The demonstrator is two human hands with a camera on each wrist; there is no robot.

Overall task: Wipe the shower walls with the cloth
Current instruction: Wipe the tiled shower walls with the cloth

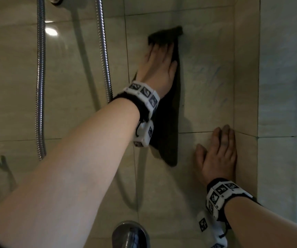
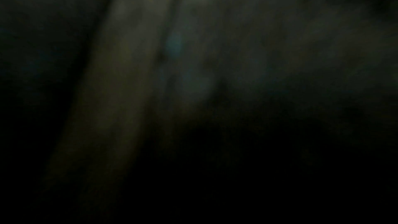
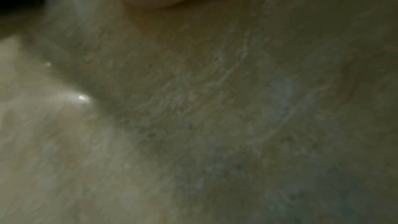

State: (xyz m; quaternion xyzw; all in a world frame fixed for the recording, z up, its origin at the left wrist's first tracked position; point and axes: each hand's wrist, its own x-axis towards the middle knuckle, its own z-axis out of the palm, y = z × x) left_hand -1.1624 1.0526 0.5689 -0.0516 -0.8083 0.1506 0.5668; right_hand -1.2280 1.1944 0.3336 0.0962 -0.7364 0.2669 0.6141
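Beige tiled shower wall (image 1: 206, 72), left hand (image 1: 159, 66) flat, pressing dark cloth (image 1: 167, 122) against tile, right hand (image 1: 217, 154) flat on wall near corner, metal hoses (image 1: 41, 77) hanging left

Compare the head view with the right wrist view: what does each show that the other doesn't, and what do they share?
Only the head view shows the left hand pressing the dark cloth flat on the tiled wall, the right hand flat on the tile by the corner, two metal hoses and the tap. Only the right wrist view shows close-up pale streaks on the tile. Both show the beige wall.
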